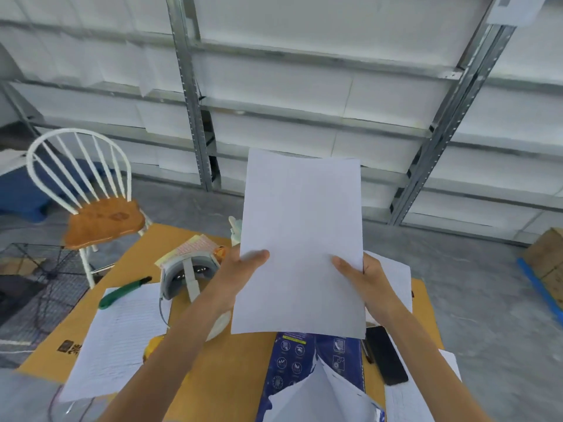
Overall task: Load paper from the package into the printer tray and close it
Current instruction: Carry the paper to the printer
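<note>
A stack of white paper (301, 239) is held upright above the table, its long edges vertical. My left hand (243, 266) grips its left edge, thumb on the front. My right hand (362, 278) grips the right edge the same way. Below the stack lies the torn-open blue paper package (307, 363), with white sheets showing at its ripped near end. No printer or tray is in view.
On the cardboard-covered table (231, 391) are lined sheets (118, 339) at left, a green-handled cutter (122, 292), a white headset (189, 275) and a black phone (387, 354). A white chair (91, 205) stands at far left, a cardboard box (545, 254) at right.
</note>
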